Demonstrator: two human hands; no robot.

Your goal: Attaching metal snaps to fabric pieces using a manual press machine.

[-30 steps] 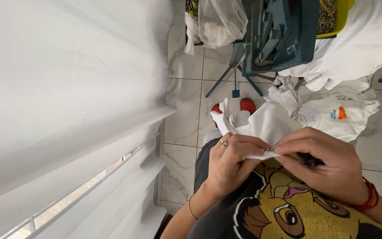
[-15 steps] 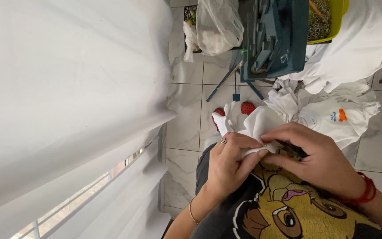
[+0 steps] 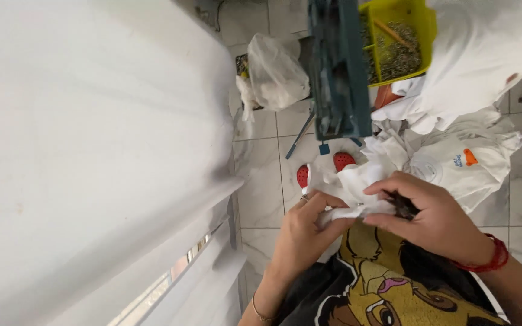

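**Inspector:** Head view, the only one. Report both hands.

**Assistant:** The left hand (image 3: 300, 232) is closed, pinching the lower edge of a white garment piece (image 3: 348, 184) held over the person's lap. The right hand (image 3: 433, 214) is closed round a small dark tool (image 3: 405, 207) and presses the same cloth. I cannot tell what kind of tool it is.

**Inspector:** Surroundings?

**Assistant:** More white garments (image 3: 466, 163) lie heaped to the right. A dark teal machine stand (image 3: 336, 66) rises beyond, a yellow tray (image 3: 397, 42) of small metal parts beside it. A plastic bag (image 3: 276, 72) rests on the tiled floor (image 3: 258, 193). Red shoes (image 3: 342, 160) show under the cloth.

**Inspector:** Risks?

**Assistant:** In my judgement, the left fingertips sit near the tool, so a slip could nick them. Bunched fabric may hide a second layer, and the tool could catch it. The loose cloth could slide off the lap onto the floor.
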